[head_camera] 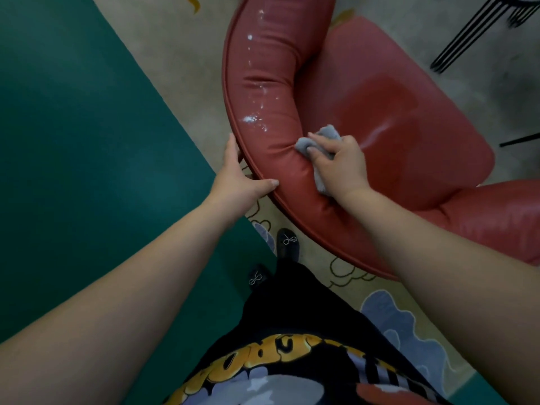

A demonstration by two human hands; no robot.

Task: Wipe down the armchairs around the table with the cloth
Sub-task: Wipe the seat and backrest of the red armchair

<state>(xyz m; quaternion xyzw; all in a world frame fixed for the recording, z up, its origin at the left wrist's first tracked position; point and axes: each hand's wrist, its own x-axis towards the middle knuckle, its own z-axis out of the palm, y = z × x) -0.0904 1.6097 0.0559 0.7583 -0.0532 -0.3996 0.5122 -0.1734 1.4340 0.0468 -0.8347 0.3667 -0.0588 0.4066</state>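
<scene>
My right hand [340, 165] fingers curled round one crumpled grey cloth [321, 141], pressed on the padded back of one red leather armchair [394, 118], my left hand [239, 176] gripping that back's outer rim, white specks beyond the cloth

The right hand [340, 162] presses a grey cloth [327, 135] on the red armchair [394, 118] (white specks nearby), the left hand [238, 176] gripping its rim.

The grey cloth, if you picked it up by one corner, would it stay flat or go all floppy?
Probably floppy: the grey cloth is bunched and wrinkled under the right hand, following the curve of the red armchair. It looks light too, since the fingers crumple it easily. It may be damp; I can't tell.
</scene>
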